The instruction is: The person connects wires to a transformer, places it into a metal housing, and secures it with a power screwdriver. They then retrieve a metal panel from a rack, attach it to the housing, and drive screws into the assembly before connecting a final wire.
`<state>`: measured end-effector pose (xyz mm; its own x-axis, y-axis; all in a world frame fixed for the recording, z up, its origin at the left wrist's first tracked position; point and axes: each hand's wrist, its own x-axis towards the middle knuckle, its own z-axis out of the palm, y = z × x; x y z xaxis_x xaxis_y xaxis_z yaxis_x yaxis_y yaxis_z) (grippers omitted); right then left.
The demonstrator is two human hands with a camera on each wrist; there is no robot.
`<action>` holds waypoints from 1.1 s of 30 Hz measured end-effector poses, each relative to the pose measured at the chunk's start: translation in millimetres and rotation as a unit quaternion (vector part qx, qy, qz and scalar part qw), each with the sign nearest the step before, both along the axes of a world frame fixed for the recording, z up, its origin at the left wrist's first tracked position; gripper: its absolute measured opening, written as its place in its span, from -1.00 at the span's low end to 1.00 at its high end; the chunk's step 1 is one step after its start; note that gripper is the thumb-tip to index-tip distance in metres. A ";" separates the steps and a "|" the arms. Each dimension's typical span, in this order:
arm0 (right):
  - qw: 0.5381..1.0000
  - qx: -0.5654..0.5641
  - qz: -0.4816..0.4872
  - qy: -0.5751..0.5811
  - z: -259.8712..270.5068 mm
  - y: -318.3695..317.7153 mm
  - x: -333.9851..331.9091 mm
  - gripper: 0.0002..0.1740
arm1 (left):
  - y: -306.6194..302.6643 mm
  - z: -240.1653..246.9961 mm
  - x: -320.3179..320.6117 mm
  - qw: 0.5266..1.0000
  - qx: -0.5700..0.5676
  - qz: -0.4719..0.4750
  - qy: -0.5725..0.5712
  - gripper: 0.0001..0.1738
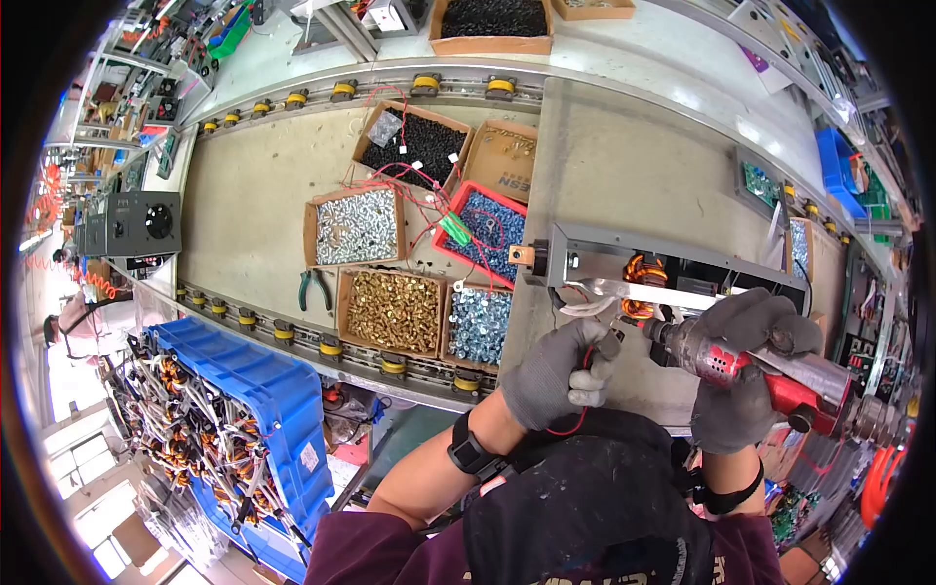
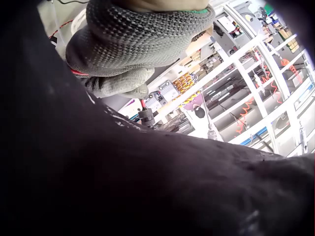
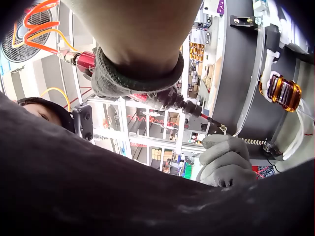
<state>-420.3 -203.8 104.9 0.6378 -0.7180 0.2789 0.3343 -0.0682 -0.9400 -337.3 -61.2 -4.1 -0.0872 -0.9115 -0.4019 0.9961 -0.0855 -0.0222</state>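
On the big table [image 1: 634, 127] sits a long gray box [image 1: 624, 240]. A red power tool [image 1: 795, 393] is at its near side. The right hand [image 1: 733, 411] has its fingers wrapped around the tool. The left hand [image 1: 558, 378], fingers curled, pinches a thin red wire [image 1: 575, 428].

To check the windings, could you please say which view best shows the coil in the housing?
Right wrist, where the coil looks largest; head shows a pale bar across it; left wrist doesn't clearly show it.
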 end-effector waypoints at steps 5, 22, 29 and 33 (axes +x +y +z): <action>0.993 -0.118 -0.018 0.024 -18.9 -6.4 -7.2 -0.57 | -13.0 5.3 1.9 1.000 -0.023 0.007 -0.016 -0.79; 0.970 -0.214 0.080 0.082 -22.6 -12.0 20.9 -0.67 | -32.3 -27.0 5.8 0.998 0.001 0.000 0.060 -0.76; 0.984 -0.149 0.093 0.011 -30.0 -9.8 33.0 -0.59 | -34.2 -27.1 5.4 0.997 0.052 0.006 0.063 -0.75; 0.975 -0.195 0.103 0.022 -29.0 -10.1 29.6 -0.64 | -33.4 -41.7 1.8 0.996 0.021 0.013 0.086 -0.75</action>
